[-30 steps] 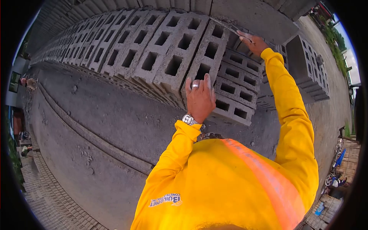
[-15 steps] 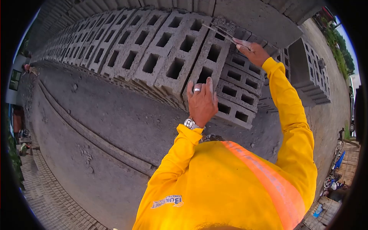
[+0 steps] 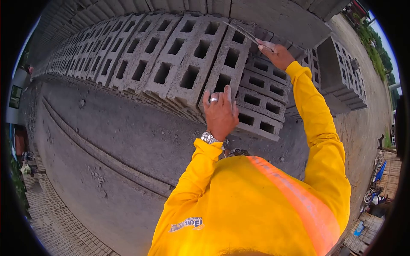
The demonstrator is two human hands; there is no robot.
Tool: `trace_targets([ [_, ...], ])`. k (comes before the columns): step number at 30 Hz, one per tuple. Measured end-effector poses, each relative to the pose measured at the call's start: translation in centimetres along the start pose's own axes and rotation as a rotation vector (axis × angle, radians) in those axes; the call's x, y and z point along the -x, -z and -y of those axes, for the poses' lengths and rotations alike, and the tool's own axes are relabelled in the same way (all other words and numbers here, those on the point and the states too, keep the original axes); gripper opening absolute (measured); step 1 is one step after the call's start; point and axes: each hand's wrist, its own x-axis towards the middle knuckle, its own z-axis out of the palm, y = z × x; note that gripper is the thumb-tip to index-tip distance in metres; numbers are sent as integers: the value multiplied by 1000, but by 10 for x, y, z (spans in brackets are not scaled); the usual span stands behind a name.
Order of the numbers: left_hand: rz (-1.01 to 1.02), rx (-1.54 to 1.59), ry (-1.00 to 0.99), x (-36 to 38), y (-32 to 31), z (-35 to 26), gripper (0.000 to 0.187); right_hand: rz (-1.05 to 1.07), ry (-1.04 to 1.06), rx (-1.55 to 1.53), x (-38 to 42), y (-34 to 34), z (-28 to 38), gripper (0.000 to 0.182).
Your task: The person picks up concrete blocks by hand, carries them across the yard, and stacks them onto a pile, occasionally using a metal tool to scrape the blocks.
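Note:
My left hand [image 3: 221, 112], with a ring and a wristwatch, has its fingers on the near end of a grey hollow block [image 3: 227, 70] that stands on edge in the row. My right hand [image 3: 276, 54] is closed around the lower end of a thin stick-like tool [image 3: 242, 32]. The tool lies slantwise over the far end of that same block. Below and to the right of it, several more hollow blocks [image 3: 261, 100] are stacked with their holes facing up.
A long row of hollow blocks [image 3: 139, 64] runs to the left. Another stack [image 3: 341, 77] stands at the right. A grey block wall [image 3: 273, 19] rises behind. Long boards [image 3: 106, 149] lie on the concrete ground. Bicycles [image 3: 369, 194] are at the far right.
The view has shifted slightly, so the blocks appear a little further left. Both hands keep nearly the same places on the block and the tool.

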Motion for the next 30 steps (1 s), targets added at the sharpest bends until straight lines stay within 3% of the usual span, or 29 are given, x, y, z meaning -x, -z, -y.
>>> trace_targets([
  [3,-1,-8,1,2,0,0,60,-41,-4,51,-4,6,-8,54],
  [7,-1,-25,-11,-4,0,1,60,-24,-159,77,5,26,-22,51],
  [10,35,-42,5,3,-1,-1,60,-121,-5,-9,21,12,-8,51],
  [14,39,-57,-3,3,-1,-1,60,15,69,58,18,1,3,50],
  [21,51,-26,20,1,-1,-1,60,17,-52,89,-15,18,-1,48],
  [25,47,-26,24,3,1,-1,61,49,113,45,3,-1,-1,49],
  [30,14,-24,9,2,-1,-1,60,1,7,100,-24,10,-26,49],
])
